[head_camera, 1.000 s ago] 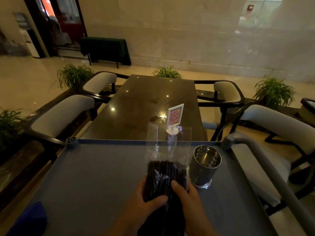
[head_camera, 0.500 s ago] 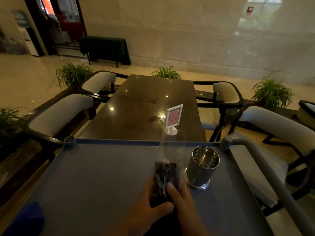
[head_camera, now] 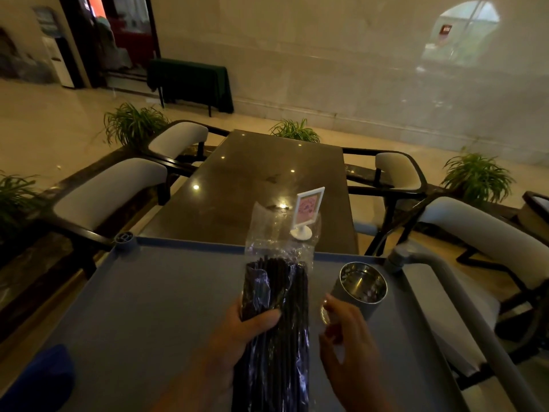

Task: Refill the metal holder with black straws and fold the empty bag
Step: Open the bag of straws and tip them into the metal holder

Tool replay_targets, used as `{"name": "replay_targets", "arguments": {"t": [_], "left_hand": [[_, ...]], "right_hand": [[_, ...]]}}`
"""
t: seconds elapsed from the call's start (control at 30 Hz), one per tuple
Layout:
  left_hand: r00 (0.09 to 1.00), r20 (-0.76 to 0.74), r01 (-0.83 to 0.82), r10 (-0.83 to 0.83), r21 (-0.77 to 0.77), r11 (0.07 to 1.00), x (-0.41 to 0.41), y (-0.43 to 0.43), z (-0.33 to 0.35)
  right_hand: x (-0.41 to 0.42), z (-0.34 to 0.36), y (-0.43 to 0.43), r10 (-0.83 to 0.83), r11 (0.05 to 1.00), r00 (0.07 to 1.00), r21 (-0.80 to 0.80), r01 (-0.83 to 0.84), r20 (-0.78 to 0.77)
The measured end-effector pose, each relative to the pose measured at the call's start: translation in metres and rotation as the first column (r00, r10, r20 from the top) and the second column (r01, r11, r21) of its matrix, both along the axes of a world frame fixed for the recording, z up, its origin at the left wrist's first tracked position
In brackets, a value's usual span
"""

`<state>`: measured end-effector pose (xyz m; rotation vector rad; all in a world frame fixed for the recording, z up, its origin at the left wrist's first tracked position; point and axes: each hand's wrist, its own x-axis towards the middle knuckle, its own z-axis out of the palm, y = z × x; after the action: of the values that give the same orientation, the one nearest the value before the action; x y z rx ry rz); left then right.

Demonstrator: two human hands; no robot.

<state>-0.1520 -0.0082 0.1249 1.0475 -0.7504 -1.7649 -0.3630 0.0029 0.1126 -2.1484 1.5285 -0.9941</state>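
A clear plastic bag (head_camera: 279, 233) full of black straws (head_camera: 276, 337) stands upright over the grey cart top (head_camera: 148, 307), its empty upper part sticking up. My left hand (head_camera: 237, 331) grips the bundle around its middle. My right hand (head_camera: 347, 328) is off the bag, fingers apart, just to the right of it and close to the base of the metal holder (head_camera: 361, 288). The holder is a shiny perforated cylinder standing upright at the cart's right side, with no straws showing inside.
A grey tubular cart handle (head_camera: 463, 307) runs along the right. Beyond the cart is a dark glossy table (head_camera: 252, 179) with a small white-framed sign (head_camera: 307, 212), flanked by cushioned chairs (head_camera: 110, 188). A blue object (head_camera: 44, 379) sits at the cart's near left corner.
My right hand let go of the bag and moved right toward the holder. The left hand alone now holds the bundle, which stands taller in view.
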Motion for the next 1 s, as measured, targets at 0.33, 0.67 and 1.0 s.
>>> {"name": "replay_targets", "arguments": {"t": [0.33,0.67,1.0], "left_hand": [[0.985,-0.171,0.004,0.031,0.200,0.980,-0.022,-0.002,0.012],[0.821,0.437,-0.230,0.368,-0.338,0.913,-0.036,0.001,0.036],[0.687,0.661,0.341,0.301,-0.659,0.671,-0.035,0.017,0.025]], "right_hand": [[0.012,0.001,0.006,0.203,0.979,0.950,0.059,-0.195,-0.238],[0.001,0.008,0.006,0.147,0.987,0.986,0.077,-0.141,-0.084],[-0.036,0.017,0.002,0.185,0.982,0.983,-0.044,-0.184,0.017]]}}
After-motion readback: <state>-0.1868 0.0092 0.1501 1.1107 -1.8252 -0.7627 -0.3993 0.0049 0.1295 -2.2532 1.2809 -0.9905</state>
